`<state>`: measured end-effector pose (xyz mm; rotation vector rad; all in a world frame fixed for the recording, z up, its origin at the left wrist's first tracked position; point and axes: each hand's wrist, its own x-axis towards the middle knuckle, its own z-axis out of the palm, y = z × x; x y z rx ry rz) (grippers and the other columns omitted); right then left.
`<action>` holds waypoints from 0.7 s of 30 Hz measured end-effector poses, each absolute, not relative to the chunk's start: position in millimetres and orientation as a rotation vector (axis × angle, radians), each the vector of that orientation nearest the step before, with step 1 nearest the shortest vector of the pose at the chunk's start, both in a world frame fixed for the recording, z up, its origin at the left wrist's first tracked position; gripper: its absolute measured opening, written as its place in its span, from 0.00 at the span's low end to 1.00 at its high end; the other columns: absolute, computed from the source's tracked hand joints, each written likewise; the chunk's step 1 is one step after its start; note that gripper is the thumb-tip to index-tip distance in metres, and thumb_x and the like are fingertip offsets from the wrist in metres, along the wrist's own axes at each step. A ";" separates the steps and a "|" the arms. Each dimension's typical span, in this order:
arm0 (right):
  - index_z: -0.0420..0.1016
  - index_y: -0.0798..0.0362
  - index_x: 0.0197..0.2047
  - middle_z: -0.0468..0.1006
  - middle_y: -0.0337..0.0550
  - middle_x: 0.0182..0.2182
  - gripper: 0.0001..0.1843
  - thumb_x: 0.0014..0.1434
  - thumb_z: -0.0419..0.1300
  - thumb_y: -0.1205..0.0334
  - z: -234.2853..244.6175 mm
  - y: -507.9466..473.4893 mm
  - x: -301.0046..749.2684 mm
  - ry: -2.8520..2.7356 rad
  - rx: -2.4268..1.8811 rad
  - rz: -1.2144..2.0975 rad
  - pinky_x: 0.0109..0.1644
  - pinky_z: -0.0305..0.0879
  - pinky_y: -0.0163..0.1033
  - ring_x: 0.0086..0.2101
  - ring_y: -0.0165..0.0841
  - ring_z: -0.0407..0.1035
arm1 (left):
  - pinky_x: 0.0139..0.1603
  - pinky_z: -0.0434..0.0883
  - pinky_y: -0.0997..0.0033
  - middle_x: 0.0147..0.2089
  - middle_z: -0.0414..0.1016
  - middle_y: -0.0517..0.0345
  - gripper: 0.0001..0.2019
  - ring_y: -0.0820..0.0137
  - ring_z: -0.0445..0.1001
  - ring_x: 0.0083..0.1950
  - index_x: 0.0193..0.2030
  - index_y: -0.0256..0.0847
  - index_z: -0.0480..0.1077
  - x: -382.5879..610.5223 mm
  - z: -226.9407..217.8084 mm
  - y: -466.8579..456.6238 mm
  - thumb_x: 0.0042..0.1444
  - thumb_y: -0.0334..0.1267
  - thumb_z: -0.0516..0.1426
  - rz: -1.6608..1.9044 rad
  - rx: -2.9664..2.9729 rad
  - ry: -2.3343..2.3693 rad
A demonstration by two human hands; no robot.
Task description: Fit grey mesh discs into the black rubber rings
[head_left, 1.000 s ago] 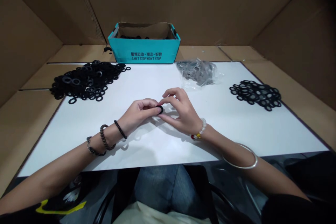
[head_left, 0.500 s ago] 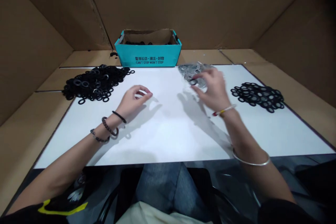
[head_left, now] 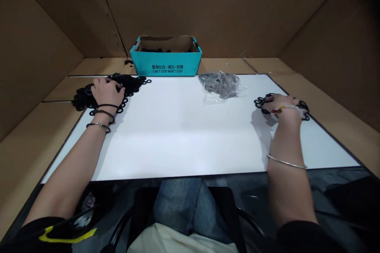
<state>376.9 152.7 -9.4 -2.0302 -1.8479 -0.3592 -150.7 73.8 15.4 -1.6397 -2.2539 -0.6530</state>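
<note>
- The left hand point(head_left: 107, 91) is laid palm down on a heap of black rubber rings point(head_left: 132, 82), fingers curled; whether a ring is gripped cannot be told
- The right hand point(head_left: 280, 106) is pressed over a smaller heap of black rings point(head_left: 260, 102), its grip likewise hidden
- A clear plastic bag of grey rings point(head_left: 219, 85) is lying between them on a white board point(head_left: 184, 138)
- A teal cardboard box point(head_left: 165, 65) is placed just past the board's far edge

White capitals reading CAN'T STOP WON'T STOP point(head_left: 168, 71), on the front panel of an open teal cardboard box point(head_left: 141, 63) at the far middle, a line of small white Chinese characters point(head_left: 168, 67) just above, too small to read surely
</note>
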 end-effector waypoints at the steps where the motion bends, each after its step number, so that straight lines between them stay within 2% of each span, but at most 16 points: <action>1: 0.67 0.54 0.18 0.64 0.54 0.29 0.13 0.45 0.64 0.57 -8.8 151.2 371.9 -1.790 -2.063 -0.361 0.36 0.50 0.56 0.39 0.46 0.57 | 0.47 0.51 0.59 0.46 0.64 0.49 0.15 0.58 0.53 0.50 0.36 0.35 0.72 -150.9 14.2 75.2 0.52 0.46 0.57 -0.648 -1.622 -2.258; 3: 0.71 0.55 0.25 0.65 0.57 0.32 0.10 0.49 0.61 0.55 -5.3 147.4 357.4 -1.721 -2.074 -0.356 0.38 0.51 0.56 0.41 0.48 0.57 | 0.47 0.51 0.58 0.47 0.64 0.47 0.17 0.56 0.52 0.51 0.37 0.34 0.72 -151.1 12.5 77.4 0.52 0.49 0.56 -0.651 -1.577 -2.261; 5: 0.73 0.55 0.32 0.67 0.57 0.35 0.12 0.54 0.56 0.55 0.1 143.6 337.2 -1.771 -1.997 -0.331 0.39 0.52 0.55 0.42 0.48 0.58 | 0.48 0.50 0.56 0.49 0.63 0.46 0.20 0.55 0.52 0.51 0.40 0.33 0.72 -151.7 11.3 78.6 0.52 0.51 0.55 -0.650 -1.557 -2.259; 10: 0.74 0.53 0.32 0.75 0.47 0.29 0.11 0.56 0.53 0.58 8.9 135.0 280.1 -2.148 -1.771 -0.171 0.39 0.53 0.43 0.34 0.39 0.66 | 0.47 0.49 0.55 0.48 0.63 0.48 0.19 0.54 0.52 0.51 0.39 0.36 0.73 -154.1 8.7 78.7 0.54 0.50 0.52 -0.661 -1.561 -2.229; 15: 0.75 0.55 0.41 0.77 0.54 0.36 0.15 0.60 0.48 0.64 5.4 131.6 256.1 -2.237 -1.845 -0.225 0.38 0.52 0.42 0.37 0.41 0.67 | 0.48 0.47 0.55 0.49 0.64 0.53 0.15 0.55 0.52 0.52 0.39 0.39 0.72 -149.9 14.1 75.1 0.54 0.47 0.53 -0.817 -1.493 -2.185; 21: 0.76 0.57 0.41 0.73 0.58 0.39 0.18 0.60 0.45 0.68 -3.1 144.7 249.9 -2.190 -1.838 -0.364 0.41 0.51 0.45 0.42 0.43 0.62 | 0.51 0.47 0.56 0.49 0.64 0.54 0.14 0.56 0.53 0.54 0.40 0.40 0.71 -140.9 23.6 69.2 0.56 0.46 0.51 -1.030 -1.454 -2.140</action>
